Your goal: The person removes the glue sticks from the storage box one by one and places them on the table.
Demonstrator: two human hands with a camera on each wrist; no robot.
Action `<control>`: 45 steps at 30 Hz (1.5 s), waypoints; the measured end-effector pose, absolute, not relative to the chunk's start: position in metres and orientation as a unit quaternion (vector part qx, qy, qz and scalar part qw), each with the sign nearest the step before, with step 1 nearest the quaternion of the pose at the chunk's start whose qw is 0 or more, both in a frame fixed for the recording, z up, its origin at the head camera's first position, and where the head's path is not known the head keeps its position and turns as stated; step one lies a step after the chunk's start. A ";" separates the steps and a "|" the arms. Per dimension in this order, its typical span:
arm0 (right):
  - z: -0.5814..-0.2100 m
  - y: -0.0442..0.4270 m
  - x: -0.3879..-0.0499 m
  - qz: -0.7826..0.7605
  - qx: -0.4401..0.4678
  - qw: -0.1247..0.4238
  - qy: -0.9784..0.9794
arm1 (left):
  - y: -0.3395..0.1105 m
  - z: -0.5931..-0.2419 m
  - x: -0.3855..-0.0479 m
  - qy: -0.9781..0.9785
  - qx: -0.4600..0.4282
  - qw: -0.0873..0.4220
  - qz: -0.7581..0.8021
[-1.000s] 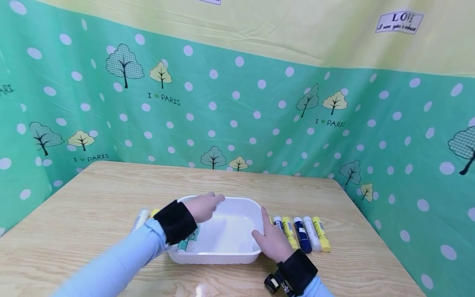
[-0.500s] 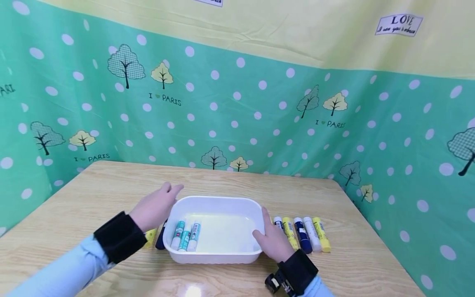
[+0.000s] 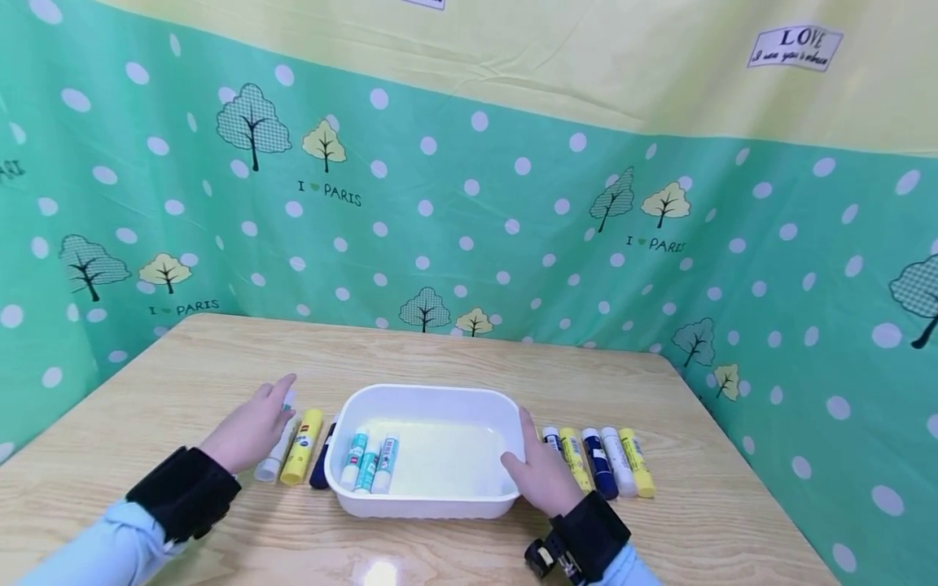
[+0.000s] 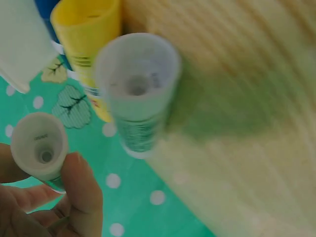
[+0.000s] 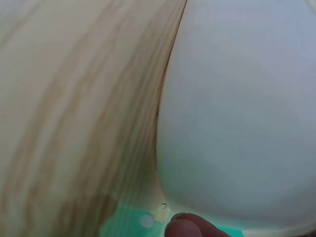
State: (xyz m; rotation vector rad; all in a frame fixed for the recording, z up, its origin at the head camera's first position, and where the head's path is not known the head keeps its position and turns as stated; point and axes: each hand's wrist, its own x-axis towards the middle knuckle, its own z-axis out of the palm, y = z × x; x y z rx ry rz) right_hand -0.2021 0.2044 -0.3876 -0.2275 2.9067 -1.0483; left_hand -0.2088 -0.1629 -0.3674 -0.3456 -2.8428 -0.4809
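Note:
In the left wrist view, my left hand [image 3: 249, 430] pinches a small white glue stick [image 4: 38, 143] with a green label between thumb and fingers. In the head view that hand is left of the white plastic tub [image 3: 425, 509], above a translucent white glue stick [image 3: 271, 464]. A yellow glue stick [image 3: 302, 448] and a navy glue stick [image 3: 322, 460] lie between the hand and the tub. My right hand [image 3: 545, 472] grips the tub's right rim, thumb on the inner side. Inside the tub at left lie three small teal-and-white glue sticks [image 3: 366, 464].
Right of the tub, several glue sticks lie in a row, among them a navy one [image 3: 599, 464], a white one [image 3: 619, 462] and a yellow one [image 3: 636, 462]. All rest on a wooden table [image 3: 469, 358], with a green dotted curtain [image 3: 469, 212] behind it.
My left hand has moved left from over the tub to the glue sticks beside it, and a small one is now in its fingers. The right hand stays on the rim.

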 end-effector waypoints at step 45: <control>-0.386 0.203 -0.201 -0.335 -0.065 0.019 0.940 | -0.188 -0.386 -0.228 -0.989 -0.045 -0.014 -0.141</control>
